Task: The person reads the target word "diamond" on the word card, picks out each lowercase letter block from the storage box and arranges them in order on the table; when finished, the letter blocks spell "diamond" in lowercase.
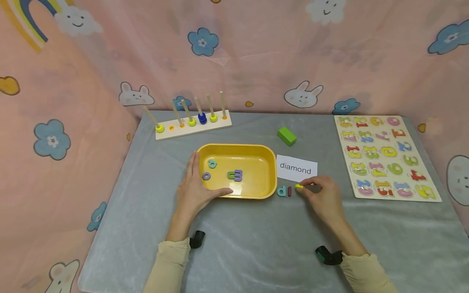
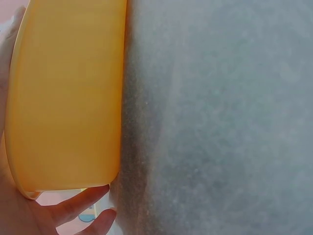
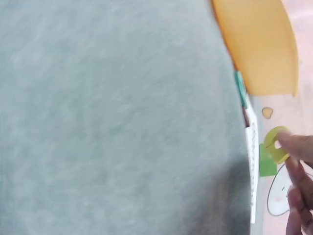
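Note:
My left hand (image 1: 193, 186) grips the left end of a yellow tray (image 1: 253, 151), its thumb over the near rim and fingers along the side. Inside lie a teal letter (image 1: 212, 164), a purple letter o (image 1: 206, 176), and a green letter (image 1: 230, 175) against a purple letter m (image 1: 238, 176). Between thumb and fingertips my right hand (image 1: 325, 200) pinches a small yellow letter (image 3: 270, 141) with a hole in it. Left of it on the cloth are a teal letter d (image 1: 281, 191) and a dark red letter i (image 1: 289, 191), below a white card (image 1: 297, 167) reading "diamond".
A green block (image 1: 287, 136) lies behind the card. At the back left is a wooden peg board (image 1: 216, 124) with upright pegs and rings. A number puzzle board (image 1: 388, 162) lies on the right. Grey cloth (image 1: 249, 244) covers the table; a patterned curtain (image 1: 242, 53) hangs behind.

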The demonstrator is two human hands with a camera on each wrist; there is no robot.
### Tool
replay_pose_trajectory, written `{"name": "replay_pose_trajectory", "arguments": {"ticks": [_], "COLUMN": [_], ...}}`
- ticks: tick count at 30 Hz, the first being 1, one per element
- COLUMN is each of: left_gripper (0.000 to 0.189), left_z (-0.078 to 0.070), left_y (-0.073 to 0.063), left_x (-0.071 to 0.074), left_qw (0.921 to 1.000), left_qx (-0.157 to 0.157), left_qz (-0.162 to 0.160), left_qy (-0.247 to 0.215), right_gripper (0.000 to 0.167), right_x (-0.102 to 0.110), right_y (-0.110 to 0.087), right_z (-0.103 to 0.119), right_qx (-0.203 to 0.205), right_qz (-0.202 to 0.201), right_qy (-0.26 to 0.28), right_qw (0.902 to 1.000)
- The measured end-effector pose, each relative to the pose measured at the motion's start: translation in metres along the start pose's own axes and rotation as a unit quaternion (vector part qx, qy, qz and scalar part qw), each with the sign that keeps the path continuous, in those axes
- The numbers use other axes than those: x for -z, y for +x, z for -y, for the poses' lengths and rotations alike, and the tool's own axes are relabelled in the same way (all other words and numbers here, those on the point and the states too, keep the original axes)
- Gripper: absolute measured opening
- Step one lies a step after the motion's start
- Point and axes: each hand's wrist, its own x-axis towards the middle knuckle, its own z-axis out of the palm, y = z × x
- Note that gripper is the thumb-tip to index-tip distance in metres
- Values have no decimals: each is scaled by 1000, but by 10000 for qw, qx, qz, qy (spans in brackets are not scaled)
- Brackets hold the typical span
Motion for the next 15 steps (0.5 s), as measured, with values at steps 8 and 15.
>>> {"name": "replay_pose_trajectory", "arguments": {"ticks": [8,15], "left_gripper": [157,157], "left_z": [1,0], "left_y": [0,1], "left_x": [-2,0], "left_qw": [10000,10000], "left_qx": [-4,18], "left_qz": [10,53], "left_qy": [-39,14], "right_gripper": [12,11], "right_x": [3,-3], "right_y": [-3,-5], "right_z": [-5,-8], "right_qx": [-311,-171], "right_qz": [200,353], "right_qy": [-194,-530], "right_qw": [9991,9978]}}
